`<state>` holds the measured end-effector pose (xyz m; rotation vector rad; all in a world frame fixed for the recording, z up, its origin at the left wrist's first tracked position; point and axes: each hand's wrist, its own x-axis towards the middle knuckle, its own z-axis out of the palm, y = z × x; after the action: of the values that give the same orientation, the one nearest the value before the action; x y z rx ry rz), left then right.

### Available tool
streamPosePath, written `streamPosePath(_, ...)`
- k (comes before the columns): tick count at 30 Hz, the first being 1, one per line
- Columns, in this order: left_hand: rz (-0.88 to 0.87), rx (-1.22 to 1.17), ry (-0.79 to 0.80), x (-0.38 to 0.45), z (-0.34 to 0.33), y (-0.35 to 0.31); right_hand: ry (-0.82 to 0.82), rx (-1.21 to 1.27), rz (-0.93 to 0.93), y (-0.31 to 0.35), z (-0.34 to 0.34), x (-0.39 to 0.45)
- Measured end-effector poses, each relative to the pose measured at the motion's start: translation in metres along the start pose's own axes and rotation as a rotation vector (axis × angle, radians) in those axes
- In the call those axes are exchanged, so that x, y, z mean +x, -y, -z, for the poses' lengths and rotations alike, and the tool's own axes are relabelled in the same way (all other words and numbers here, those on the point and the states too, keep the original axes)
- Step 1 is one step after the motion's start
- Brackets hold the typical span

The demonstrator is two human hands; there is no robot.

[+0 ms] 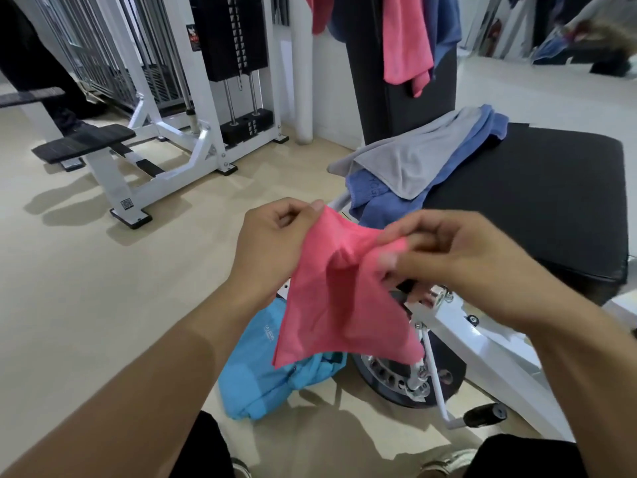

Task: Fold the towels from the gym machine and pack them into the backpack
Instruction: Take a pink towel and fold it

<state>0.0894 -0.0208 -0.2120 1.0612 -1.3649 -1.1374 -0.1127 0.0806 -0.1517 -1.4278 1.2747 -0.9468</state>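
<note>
Mid-fold on pink towel [339, 298]. Left hand [272, 243] pinching one top corner, right hand [458, 257] pinching other, both sets of fingers clamped on cloth. Towel hangs down between hands, long axis roughly vertical, thin, creased in middle. Blue backpack [262, 377] on floor right below it, nearer left hand, so probably that side leads drop. Grey towel [413, 160] and blue towel [379, 198] wait on tabletop [534, 201] ahead-right.

Head camera looking forward and down

It is sitting close above both hands [362, 250], facing the black bench pad [537, 194] beyond them, with floor [86, 270] spreading out left.
</note>
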Motion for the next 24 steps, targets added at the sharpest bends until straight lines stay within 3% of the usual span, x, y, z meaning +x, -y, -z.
streamPosePath(2,-0.034,0.022,0.049,-0.009,-0.004,-0.008,0.203,-0.070,0.006,0.001,-0.013,-0.002)
streamPosePath(3,-0.041,0.027,0.078,-0.013,-0.005,-0.011,0.201,-0.130,0.038,-0.003,-0.018,0.000)
streamPosePath(7,0.008,-0.033,0.183,-0.027,-0.006,-0.019,-0.177,-0.348,0.216,-0.016,-0.027,0.011)
streamPosePath(9,0.033,-0.060,0.196,-0.029,-0.005,-0.018,-0.272,-0.431,0.264,-0.017,-0.025,0.014)
streamPosePath(24,0.053,-0.113,0.257,-0.036,0.001,-0.018,-0.382,-0.692,0.295,-0.020,-0.031,0.022)
